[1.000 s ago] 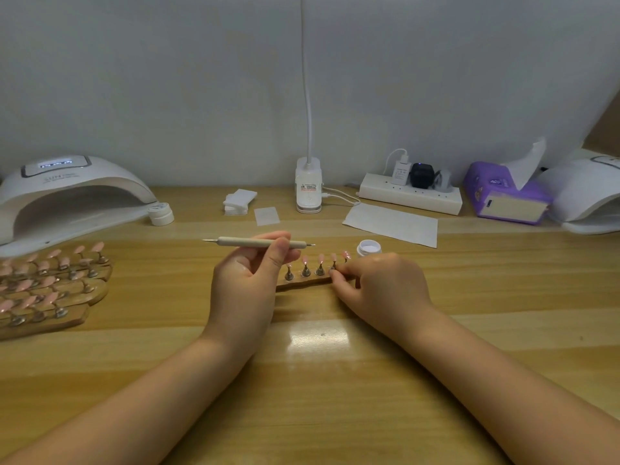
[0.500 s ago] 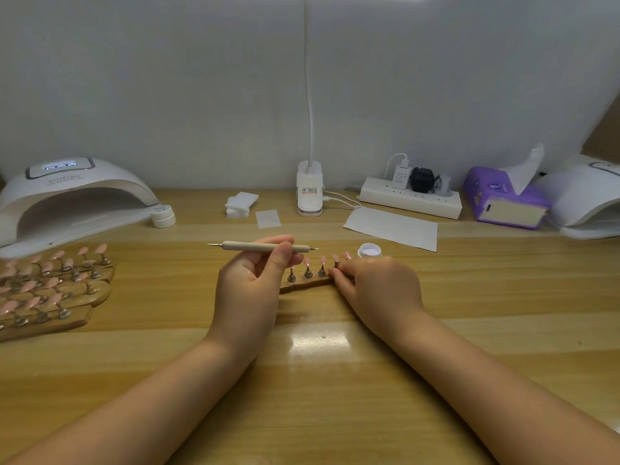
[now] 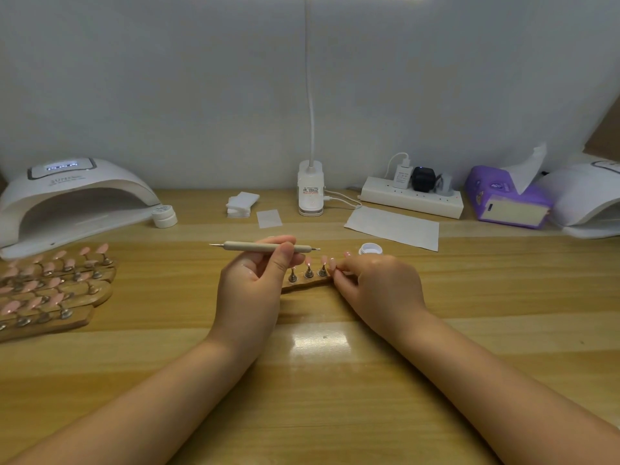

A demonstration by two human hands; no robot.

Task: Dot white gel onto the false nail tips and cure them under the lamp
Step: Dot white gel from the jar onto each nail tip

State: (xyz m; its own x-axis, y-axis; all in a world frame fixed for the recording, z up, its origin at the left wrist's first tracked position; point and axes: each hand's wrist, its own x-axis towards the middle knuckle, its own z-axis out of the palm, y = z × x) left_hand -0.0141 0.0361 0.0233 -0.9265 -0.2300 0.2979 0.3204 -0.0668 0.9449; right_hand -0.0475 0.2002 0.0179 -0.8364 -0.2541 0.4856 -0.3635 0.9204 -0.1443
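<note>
My left hand (image 3: 250, 290) holds a beige dotting pen (image 3: 265, 246) level above the table, thumb and fingers curled round its shaft. Just right of it lies a small wooden holder (image 3: 303, 286) carrying several pink nail tips (image 3: 322, 261) on metal stands. My right hand (image 3: 379, 290) grips the right end of that holder, fingers curled over it and hiding its last tips. An open white gel jar (image 3: 370, 249) sits right behind the right hand. A white curing lamp (image 3: 67, 196) stands at the far left.
Wooden holders with several pink tips (image 3: 50, 293) lie at the left front of the lamp. A lidded white jar (image 3: 164, 216), cotton pads (image 3: 240, 204), a desk lamp base (image 3: 311, 193), paper sheet (image 3: 394, 226), power strip (image 3: 411, 196), purple tissue box (image 3: 506, 199) and second lamp (image 3: 587, 199) line the back.
Both hands and the small holder stay almost where they were. The view has tilted slightly, so everything sits a little lower in frame.
</note>
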